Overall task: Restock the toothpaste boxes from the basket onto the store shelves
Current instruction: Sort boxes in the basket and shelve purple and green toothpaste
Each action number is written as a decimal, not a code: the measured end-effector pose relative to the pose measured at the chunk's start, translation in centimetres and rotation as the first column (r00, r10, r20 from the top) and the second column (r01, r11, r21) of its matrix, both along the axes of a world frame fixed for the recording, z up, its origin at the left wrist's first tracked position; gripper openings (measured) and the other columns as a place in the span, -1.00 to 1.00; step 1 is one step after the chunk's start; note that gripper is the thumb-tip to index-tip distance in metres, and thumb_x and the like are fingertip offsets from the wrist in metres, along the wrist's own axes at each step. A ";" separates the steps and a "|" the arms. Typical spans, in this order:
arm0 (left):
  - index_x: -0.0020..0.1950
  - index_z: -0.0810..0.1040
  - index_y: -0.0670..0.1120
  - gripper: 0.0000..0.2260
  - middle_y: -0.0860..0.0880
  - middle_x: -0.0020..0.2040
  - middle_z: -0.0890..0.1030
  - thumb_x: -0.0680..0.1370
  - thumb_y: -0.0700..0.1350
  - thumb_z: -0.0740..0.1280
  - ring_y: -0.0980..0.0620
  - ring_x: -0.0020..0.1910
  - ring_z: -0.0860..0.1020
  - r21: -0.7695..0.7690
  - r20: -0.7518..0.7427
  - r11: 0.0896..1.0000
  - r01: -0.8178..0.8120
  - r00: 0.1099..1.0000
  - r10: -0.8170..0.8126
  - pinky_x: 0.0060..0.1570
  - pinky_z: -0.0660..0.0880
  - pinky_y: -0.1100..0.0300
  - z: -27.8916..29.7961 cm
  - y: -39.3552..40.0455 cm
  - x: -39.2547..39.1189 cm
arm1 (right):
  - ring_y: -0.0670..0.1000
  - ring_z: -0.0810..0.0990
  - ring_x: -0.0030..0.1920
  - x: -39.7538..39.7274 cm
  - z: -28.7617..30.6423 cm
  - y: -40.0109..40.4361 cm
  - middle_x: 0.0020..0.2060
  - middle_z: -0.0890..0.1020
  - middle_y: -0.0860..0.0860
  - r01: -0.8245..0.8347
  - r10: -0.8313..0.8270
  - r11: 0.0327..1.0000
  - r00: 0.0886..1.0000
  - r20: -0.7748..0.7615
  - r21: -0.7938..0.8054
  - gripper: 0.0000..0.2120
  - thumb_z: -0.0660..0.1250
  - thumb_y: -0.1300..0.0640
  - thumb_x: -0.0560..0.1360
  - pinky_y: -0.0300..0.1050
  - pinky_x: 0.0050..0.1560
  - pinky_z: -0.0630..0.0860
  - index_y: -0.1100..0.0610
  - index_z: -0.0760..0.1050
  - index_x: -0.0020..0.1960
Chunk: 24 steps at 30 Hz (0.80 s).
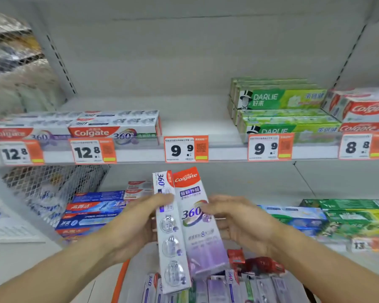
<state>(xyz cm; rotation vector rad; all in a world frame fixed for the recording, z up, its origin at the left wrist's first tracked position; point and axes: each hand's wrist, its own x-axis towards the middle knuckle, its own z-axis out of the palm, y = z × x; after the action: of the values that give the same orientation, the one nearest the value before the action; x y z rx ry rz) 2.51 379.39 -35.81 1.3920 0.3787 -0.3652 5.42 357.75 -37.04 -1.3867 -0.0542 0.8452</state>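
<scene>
Purple-and-white Colgate 360 box (190,228) upright above the basket (120,278), left hand (138,224) gripping its left side, right hand (239,221) fingers on its right face; upper shelf (206,127) centre bare

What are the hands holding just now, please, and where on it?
A Colgate 360 box, held upright: left hand on its left side, right hand on its right, around mid-length.

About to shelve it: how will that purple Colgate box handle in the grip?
The Colgate box is probably stiff: its edges look straight between the left hand and right hand. Its glossy faces may be slippery. Long and narrow, it would likely tip if stood on end.
</scene>
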 end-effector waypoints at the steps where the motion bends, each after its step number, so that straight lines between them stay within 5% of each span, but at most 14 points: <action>1: -0.22 0.66 -0.18 -0.59 -0.29 -0.03 0.70 0.14 0.04 0.68 0.08 -0.39 0.67 0.022 0.031 1.000 -0.022 0.999 0.021 0.05 0.60 0.10 -0.2 -0.4 -0.1 | 0.12 0.66 0.02 -0.8 -0.1 0.8 0.10 0.70 0.17 0.009 -0.009 1.000 1.000 0.011 0.023 -0.66 0.42 0.15 0.49 -0.04 0.06 0.61 0.19 0.60 0.24; 3: -0.08 0.68 -0.18 -0.87 -0.23 -0.16 0.73 0.44 -0.16 0.52 0.01 -0.36 0.70 -0.013 0.023 0.994 -0.108 0.994 0.109 -0.30 0.62 0.19 -0.5 -1.3 0.0 | 0.12 0.68 0.03 -2.0 -0.1 2.1 0.09 0.70 0.16 0.063 -0.067 0.996 0.996 0.054 0.065 -0.72 0.41 0.13 0.52 -0.08 -0.02 0.60 0.07 0.62 0.23; 4: 0.03 0.70 -0.18 -0.85 -0.22 -0.12 0.73 0.48 -0.21 0.45 -0.10 -0.24 0.73 -0.045 0.007 0.994 -0.104 0.995 0.104 -0.28 0.64 0.13 -0.7 -1.4 -0.1 | 0.13 0.69 0.03 -2.4 -0.2 2.5 0.08 0.70 0.17 0.105 -0.112 0.989 0.991 0.077 0.100 -0.71 0.42 0.13 0.51 -0.06 -0.02 0.61 0.03 0.62 0.23; 8: 0.17 0.66 -0.18 -0.70 -0.24 0.03 0.71 0.46 -0.16 0.46 -0.27 -0.01 0.70 -0.108 0.023 0.988 -0.107 0.994 0.110 0.06 0.62 -0.14 -0.4 -1.1 -1.1 | 0.05 0.66 0.18 -3.3 0.1 3.4 0.19 0.67 0.00 0.149 -0.185 0.973 0.961 0.204 0.178 -0.61 0.33 0.03 0.55 0.02 0.20 0.58 -0.22 0.50 0.35; 11: 0.24 0.62 -0.18 -0.61 -0.23 0.09 0.70 0.45 -0.09 0.48 -0.27 0.07 0.67 -0.118 0.024 0.984 -0.132 0.990 0.135 0.20 0.55 -0.22 -0.1 -0.6 -0.8 | -0.01 0.57 0.31 -3.1 0.2 3.9 0.35 0.56 -0.12 0.077 -0.106 0.975 0.986 0.131 0.211 -0.60 0.21 0.04 0.63 0.07 0.38 0.44 -0.30 0.40 0.41; 14: 0.26 0.59 -0.18 -0.53 -0.23 0.10 0.70 0.40 -0.07 0.56 -0.29 0.08 0.67 -0.115 0.048 0.983 -0.146 0.987 0.152 0.19 0.55 -0.26 -0.2 -0.1 -1.0 | -0.01 0.68 0.14 -3.3 0.3 3.7 0.14 0.69 -0.06 0.045 -0.064 0.995 0.975 0.211 0.093 -0.56 0.23 0.15 0.64 -0.09 0.12 0.61 -0.32 0.41 0.38; 18: 0.22 0.62 -0.19 -0.53 -0.24 0.05 0.71 0.34 -0.12 0.55 -0.29 0.02 0.69 -0.089 0.045 0.988 -0.127 0.990 0.131 0.12 0.57 -0.27 -0.1 -0.4 -1.5 | -0.10 0.70 -0.18 -4.4 -0.4 3.8 -0.09 0.66 -0.13 0.224 -0.153 0.965 0.901 0.405 -0.134 -0.45 0.54 -0.06 0.37 -0.27 -0.21 0.58 -0.24 0.42 0.29; 21: 0.22 0.61 -0.19 -0.49 -0.23 0.05 0.71 0.29 -0.13 0.57 -0.27 0.02 0.69 -0.069 0.053 0.993 -0.093 0.994 0.096 0.10 0.59 -0.19 0.0 -0.4 -1.5 | -0.09 0.71 -0.25 -4.4 -0.6 3.5 -0.13 0.68 -0.06 0.287 -0.216 0.949 0.895 0.389 -0.132 -0.40 0.60 -0.13 0.13 -0.26 -0.28 0.58 -0.09 0.54 0.13; 24: 0.21 0.62 -0.18 -0.46 -0.21 0.04 0.72 0.24 -0.14 0.58 -0.25 0.00 0.70 -0.049 0.066 0.995 -0.091 0.993 0.094 0.06 0.60 -0.14 -0.1 -0.5 -1.5 | -0.13 0.70 -0.22 -4.1 -0.4 3.1 -0.10 0.70 0.04 0.281 -0.212 0.953 0.883 0.419 -0.109 -0.48 0.59 -0.11 0.17 -0.29 -0.27 0.58 0.03 0.61 0.08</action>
<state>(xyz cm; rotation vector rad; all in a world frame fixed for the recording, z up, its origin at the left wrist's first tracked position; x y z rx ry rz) 1.04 378.88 -35.91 1.3338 0.3752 -0.2483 1.32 360.87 -37.48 -1.6703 -0.1228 0.3442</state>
